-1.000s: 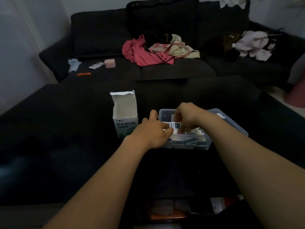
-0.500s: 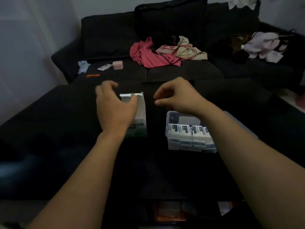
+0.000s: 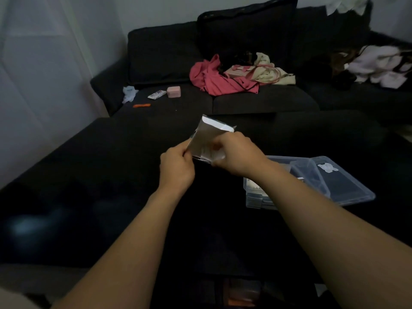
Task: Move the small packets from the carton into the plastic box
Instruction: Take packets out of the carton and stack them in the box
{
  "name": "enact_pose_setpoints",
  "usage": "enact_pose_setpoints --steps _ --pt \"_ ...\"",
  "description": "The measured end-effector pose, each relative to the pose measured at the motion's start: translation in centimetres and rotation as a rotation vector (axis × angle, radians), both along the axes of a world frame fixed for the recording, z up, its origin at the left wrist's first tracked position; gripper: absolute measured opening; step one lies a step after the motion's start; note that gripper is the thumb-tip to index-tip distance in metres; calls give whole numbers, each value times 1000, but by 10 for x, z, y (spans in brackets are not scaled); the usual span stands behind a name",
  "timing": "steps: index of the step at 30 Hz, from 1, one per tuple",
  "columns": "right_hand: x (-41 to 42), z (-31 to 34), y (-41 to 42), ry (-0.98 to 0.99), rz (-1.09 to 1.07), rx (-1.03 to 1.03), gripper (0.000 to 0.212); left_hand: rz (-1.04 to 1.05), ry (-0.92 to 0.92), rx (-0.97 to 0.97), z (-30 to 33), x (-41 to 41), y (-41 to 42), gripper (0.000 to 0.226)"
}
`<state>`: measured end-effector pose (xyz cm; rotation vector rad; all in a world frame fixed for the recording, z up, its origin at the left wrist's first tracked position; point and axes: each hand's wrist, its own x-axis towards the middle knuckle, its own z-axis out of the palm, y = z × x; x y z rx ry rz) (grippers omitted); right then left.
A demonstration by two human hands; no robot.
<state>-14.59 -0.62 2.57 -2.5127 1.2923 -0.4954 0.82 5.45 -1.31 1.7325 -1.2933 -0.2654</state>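
While the left hand (image 3: pixel 177 168) pinches the carton's (image 3: pixel 208 139) left side, that pale carton hangs tilted above the dark bench (image 3: pixel 89 175), its flap up; the right hand (image 3: pixel 236 156) curls closed on its right side, and the clear plastic box (image 3: pixel 312 186) sits near the bench's right edge.

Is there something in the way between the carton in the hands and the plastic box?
Nothing visible is. The carton is held up by the left hand and right hand; the plastic box lies open to its right, partly hidden by the right forearm.
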Motion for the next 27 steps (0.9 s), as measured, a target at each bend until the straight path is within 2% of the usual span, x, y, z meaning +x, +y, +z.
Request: enact_pose_setpoints --steps 3,7,14,19,23,27 --pt "3 0 -2 -20 24 30 57 -27 -61 -17 2 -2 1 43" --pt "3 -3 -2 -103 47 120 37 -69 -98 3 7 -8 6 41" --pt "7 -9 -1 -108 -117 195 19 -143 -207 -27 14 -35 14 36" --pt "6 -3 1 -110 -77 348 20 -133 -290 24 17 -39 11 35" --pt "-1 6 3 -132 -36 574 8 -137 -306 33 19 -42 10 33" --pt "-5 7 -2 -102 -83 681 12 -183 -303 115 20 -45 6 26"
